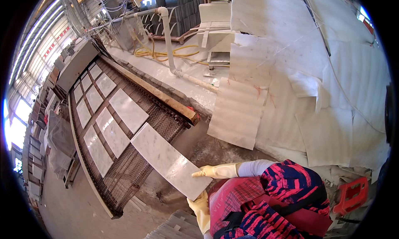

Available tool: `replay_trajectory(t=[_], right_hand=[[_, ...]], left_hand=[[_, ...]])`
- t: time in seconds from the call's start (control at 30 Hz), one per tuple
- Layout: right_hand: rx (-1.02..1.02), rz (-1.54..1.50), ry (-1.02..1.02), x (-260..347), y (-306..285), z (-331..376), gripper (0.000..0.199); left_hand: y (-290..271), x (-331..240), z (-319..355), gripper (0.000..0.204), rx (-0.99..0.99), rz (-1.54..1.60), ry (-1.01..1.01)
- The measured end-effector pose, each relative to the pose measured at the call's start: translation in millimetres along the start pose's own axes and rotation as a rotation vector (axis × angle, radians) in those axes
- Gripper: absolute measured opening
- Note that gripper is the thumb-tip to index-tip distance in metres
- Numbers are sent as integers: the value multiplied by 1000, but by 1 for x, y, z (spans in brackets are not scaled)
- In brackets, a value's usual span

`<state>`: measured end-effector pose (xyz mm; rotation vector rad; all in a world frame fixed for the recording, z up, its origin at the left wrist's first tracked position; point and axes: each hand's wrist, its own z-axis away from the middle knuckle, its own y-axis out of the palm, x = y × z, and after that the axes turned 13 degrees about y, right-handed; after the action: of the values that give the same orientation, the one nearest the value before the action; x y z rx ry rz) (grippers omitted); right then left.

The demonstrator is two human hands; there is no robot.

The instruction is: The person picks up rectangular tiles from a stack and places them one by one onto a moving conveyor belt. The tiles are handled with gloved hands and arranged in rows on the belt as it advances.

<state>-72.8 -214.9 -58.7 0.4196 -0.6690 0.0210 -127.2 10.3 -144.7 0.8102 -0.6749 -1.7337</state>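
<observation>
A long white marble tile (168, 159) with faint grey veining slants from the near end of a mesh conveyor (170, 114) towards my body. Its far end reaches over the mesh; its near end is held between my two yellow-gloved hands. My right hand (214, 171) is closed on the near right edge, fingers lying across the top face. At the near lower corner, my left hand (200, 209) grips the tile, with some fingers hidden beneath it. Several similar white tiles (112, 131) lie in rows along the conveyor belt.
A wooden rail (166, 101) edges the conveyor's right side. Stacked slabs (178, 226) stand by my left hand. To the right are pale sheets (282, 110) and a red plastic stool (351, 196). A white pipe (167, 39) and yellow hose (153, 52) lie beyond.
</observation>
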Motion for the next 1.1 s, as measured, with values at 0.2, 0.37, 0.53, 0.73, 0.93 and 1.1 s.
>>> replay_trajectory(t=[0.2,0.37,0.53,0.73,0.93,1.1], right_hand=[[27,-34,-8,-4,0,-15,66],[5,0,2,-2,5,-15,67],[-13,26,5,-5,0,-21,68],[-30,40,15,-2,11,-18,69],[41,-24,10,-14,17,-29,69],[97,-75,89,-18,41,-42,73]], left_hand=[[12,-2,8,39,24,-85,58],[32,-3,20,40,57,-266,112],[46,4,33,40,95,-398,179],[23,-11,14,40,8,-215,82],[-5,-32,-19,47,-62,-135,18],[14,-64,-8,51,-121,-229,36]])
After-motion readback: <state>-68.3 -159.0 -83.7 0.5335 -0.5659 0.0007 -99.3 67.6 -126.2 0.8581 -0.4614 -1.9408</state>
